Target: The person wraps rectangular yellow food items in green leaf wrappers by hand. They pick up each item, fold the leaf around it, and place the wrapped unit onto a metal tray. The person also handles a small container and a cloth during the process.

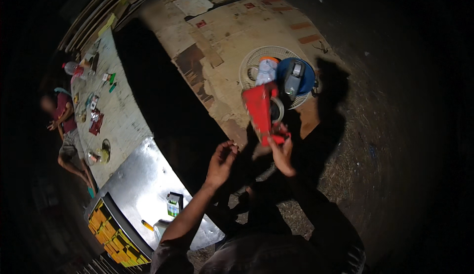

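My right hand [282,153] grips the lower end of a red tape dispenser [258,107]. A pale ring like a tape roll [278,110] shows at its right side. To the left, my left hand [221,164] is raised with its fingers curled together near the tips; whatever they hold, if anything, is too small to make out. Just beyond the dispenser lies a round white fan grille [251,57] with a blue bowl [310,80] on it. A grey device [295,79] rests in the bowl, and a white and orange bundle [267,71] sits beside it.
Worn cardboard or board [222,32] covers the surface ahead. Along the left runs a pale table [123,111] with a plastic bottle [73,68], a glass [102,154] and small packets. A green and white box [174,205] stands on shiny sheet metal [133,175]. A person [66,111] sits far left.
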{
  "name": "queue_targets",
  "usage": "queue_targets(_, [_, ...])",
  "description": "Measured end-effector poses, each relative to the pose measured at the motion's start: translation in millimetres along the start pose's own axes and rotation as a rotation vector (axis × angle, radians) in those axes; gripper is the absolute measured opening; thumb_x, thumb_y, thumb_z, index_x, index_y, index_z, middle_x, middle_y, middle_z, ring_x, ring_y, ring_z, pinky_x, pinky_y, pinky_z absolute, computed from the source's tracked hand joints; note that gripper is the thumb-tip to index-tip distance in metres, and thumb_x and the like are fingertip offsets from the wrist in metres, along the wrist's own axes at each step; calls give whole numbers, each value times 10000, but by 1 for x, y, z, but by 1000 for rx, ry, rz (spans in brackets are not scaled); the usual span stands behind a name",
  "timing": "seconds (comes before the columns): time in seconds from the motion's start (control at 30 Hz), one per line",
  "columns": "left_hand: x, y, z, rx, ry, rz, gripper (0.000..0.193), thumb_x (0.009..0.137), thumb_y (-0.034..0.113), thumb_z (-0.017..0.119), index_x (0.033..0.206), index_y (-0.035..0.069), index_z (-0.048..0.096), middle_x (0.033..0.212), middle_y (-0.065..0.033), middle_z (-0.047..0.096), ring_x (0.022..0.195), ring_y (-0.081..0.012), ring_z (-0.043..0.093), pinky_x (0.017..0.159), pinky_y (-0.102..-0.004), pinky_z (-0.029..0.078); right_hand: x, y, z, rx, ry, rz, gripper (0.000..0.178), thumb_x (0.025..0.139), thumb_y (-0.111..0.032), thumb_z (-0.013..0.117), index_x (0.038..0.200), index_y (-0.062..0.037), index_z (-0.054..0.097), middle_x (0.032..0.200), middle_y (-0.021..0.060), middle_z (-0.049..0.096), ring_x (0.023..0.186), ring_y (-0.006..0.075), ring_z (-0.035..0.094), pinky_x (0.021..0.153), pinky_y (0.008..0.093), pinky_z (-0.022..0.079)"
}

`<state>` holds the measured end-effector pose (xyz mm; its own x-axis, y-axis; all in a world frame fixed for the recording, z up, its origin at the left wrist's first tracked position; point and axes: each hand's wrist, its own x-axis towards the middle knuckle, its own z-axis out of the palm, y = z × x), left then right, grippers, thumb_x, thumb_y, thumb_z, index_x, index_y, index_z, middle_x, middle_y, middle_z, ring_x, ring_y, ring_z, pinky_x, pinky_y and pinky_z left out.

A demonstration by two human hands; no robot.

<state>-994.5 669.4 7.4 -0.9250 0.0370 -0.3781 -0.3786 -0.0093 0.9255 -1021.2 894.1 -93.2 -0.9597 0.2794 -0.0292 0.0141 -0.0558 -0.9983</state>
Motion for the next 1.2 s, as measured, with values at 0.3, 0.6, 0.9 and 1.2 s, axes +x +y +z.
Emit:
queue_targets(0.3, [186, -29, 66, 339, 14, 140, 702, 945, 334, 675, 1452, -23, 344, 1353, -253, 532, 1263, -341, 548, 1058, -413, 450, -111, 44, -75, -127, 108, 94, 587, 881, -137, 749, 1368, 20, 460, 1292, 106, 573, 1150, 200, 572, 997, 355, 447])
queue_targets(0.6, [312, -32, 135, 887, 145, -115, 1178, 686, 499, 847, 1530, 5, 191, 1396, -271, 470, 1312, -393, 503, 1090, -434, 445, -39, 108, -48, -196, 326, 156, 641, 908, -184, 716, 1418, 23, 387, 1367, 134, 516, 1208, 238, 542, 1042, 381, 409])
queue_targets(0.9, [344, -40, 124, 596, -39, -91, 1083, 612, 489, 888, 1377, -95, 393, 1184, -228, 676, 1124, -330, 661, 916, -368, 554, -75, 98, -62, -248, 221, 229, 697, 936, -230, 684, 1469, 25, 314, 1442, 162, 459, 1267, 275, 511, 1087, 408, 371])
queue_targets(1.2, [235, 23, 65, -168, -195, -86, 968, 776, 284, 844, 1490, -5, 258, 1371, -153, 519, 1222, -258, 542, 1014, -403, 473, -53, 30, -71, -310, 232, 44, 755, 963, -277, 652, 1520, 28, 241, 1516, 191, 402, 1326, 312, 481, 1131, 434, 333])
